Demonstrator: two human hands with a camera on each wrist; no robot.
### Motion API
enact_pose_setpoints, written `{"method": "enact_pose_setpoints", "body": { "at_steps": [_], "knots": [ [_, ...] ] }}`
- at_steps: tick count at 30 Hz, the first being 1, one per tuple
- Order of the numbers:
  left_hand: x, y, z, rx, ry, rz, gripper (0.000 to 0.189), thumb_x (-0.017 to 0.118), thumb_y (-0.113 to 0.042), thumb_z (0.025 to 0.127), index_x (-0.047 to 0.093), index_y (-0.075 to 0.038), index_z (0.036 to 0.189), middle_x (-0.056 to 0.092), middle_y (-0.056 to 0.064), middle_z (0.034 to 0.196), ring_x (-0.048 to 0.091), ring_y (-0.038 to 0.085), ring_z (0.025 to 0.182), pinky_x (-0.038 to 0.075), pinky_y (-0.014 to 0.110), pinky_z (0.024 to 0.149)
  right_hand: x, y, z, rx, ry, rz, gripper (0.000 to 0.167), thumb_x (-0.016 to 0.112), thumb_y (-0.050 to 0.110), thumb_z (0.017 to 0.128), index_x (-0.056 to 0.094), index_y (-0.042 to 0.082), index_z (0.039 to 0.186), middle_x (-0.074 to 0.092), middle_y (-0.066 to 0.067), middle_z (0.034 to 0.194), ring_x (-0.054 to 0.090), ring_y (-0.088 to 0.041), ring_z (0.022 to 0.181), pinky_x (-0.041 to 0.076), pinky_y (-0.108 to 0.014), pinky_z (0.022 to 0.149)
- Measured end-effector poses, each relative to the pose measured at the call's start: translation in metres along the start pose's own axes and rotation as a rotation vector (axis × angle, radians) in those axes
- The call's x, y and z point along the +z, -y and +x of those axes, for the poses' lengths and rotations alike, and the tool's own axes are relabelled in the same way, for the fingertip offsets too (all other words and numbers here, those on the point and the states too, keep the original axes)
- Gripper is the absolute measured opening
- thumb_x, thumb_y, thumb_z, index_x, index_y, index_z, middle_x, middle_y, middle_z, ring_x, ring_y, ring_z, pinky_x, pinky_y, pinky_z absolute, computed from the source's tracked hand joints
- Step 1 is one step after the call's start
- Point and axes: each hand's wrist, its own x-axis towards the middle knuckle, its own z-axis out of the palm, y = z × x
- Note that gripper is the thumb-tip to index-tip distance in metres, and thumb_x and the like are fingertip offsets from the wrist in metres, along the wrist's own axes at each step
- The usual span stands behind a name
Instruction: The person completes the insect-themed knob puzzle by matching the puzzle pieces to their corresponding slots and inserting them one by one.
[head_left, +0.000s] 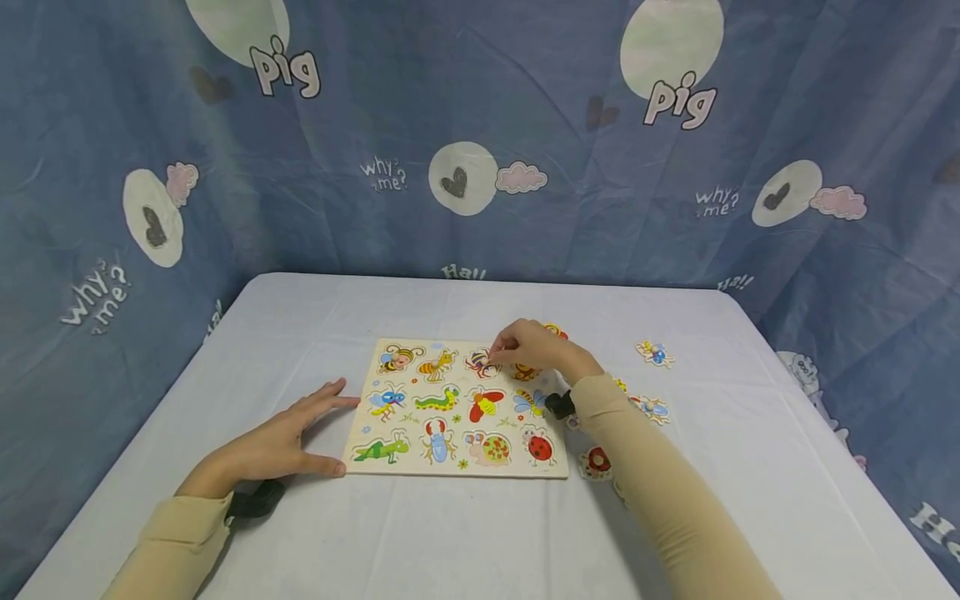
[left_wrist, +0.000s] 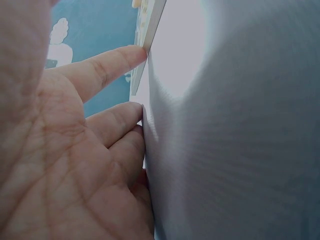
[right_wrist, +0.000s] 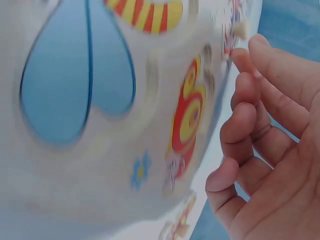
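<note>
A wooden insect puzzle board [head_left: 456, 421] lies flat, with bright bugs in rows. My left hand [head_left: 281, 442] is spread at its left side, the thumb and a fingertip at the board's edge; the left wrist view shows its open palm and a finger [left_wrist: 107, 70] against that edge. My right hand [head_left: 536, 346] reaches over the board's top right, fingers bent, fingertips right at the spider piece [head_left: 480, 363]. In the right wrist view a small wooden knob [right_wrist: 240, 30] stands on the spider, just beside the thumb and index tips. The hand partly covers the butterfly picture [head_left: 526, 372].
Loose puzzle pieces lie right of the board: a blue bug piece [head_left: 656, 353], another blue-winged piece [head_left: 655, 409] and a red round piece [head_left: 596, 463]. A red and yellow piece [head_left: 555, 330] shows behind the right hand. A white cloth covers the table [head_left: 330, 542]; a blue printed curtain [head_left: 525, 108] hangs behind.
</note>
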Motion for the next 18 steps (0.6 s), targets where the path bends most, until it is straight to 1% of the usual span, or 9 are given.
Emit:
{"method": "enact_pose_setpoints", "body": {
  "at_steps": [4,9,13,18],
  "knots": [
    [-0.001,0.000,0.000,0.004,-0.001,0.000,0.099,0.097,-0.042,0.075,0.050,-0.020,0.159,0.016,0.026,0.179,0.012,0.061,0.161,0.016,0.088,0.117,-0.013,-0.007,-0.005,0.031,-0.028,-0.024,0.018,0.070,0.027,0.107,0.080,0.013,0.112,0.076,-0.002,0.098,0.058,-0.012,0.082,0.051,-0.027,0.079],
    [-0.001,-0.002,0.000,0.003,0.001,0.002,0.100,0.097,-0.042,0.075,0.050,-0.019,0.160,0.016,0.027,0.178,0.012,0.061,0.161,0.017,0.088,0.117,-0.029,-0.017,-0.012,0.052,-0.096,-0.026,0.020,0.069,0.026,0.107,0.079,0.010,0.115,0.075,-0.006,0.101,0.058,-0.017,0.085,0.050,-0.031,0.080],
    [-0.001,-0.003,-0.001,0.006,-0.001,0.000,0.100,0.098,-0.042,0.075,0.050,-0.019,0.160,0.016,0.027,0.178,0.012,0.061,0.161,0.016,0.088,0.117,-0.040,-0.023,-0.018,0.077,-0.136,-0.020,0.026,0.067,0.029,0.108,0.078,0.008,0.119,0.075,-0.011,0.104,0.059,-0.019,0.086,0.050,-0.031,0.078],
    [-0.001,-0.003,-0.001,0.003,0.003,-0.007,0.100,0.097,-0.042,0.075,0.050,-0.018,0.160,0.015,0.026,0.179,0.012,0.060,0.162,0.016,0.088,0.117,-0.046,-0.031,-0.023,0.112,-0.162,0.015,0.029,0.065,0.028,0.109,0.075,0.004,0.122,0.071,-0.015,0.096,0.060,-0.019,0.081,0.050,-0.028,0.071]
  ]
}}
